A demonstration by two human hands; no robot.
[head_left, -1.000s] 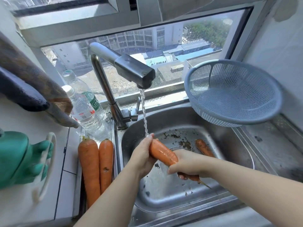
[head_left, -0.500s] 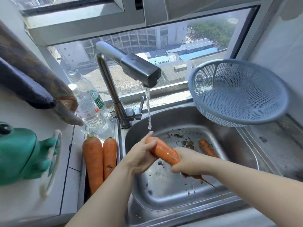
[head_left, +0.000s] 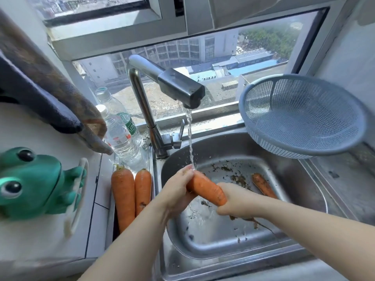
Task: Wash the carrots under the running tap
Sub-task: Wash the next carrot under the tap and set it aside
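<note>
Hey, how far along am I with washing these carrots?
Done: nothing surely; the colander holds no carrots. In hand: left hand and right hand grip one carrot under the tap stream. Left: a muddy carrot in the sink, and two carrots beside it, one with a dark spot.

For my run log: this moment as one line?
washing | left hand grips carrot under tap stream | right hand grips its thin end | dirty carrot in sink | two carrots beside sink
</note>
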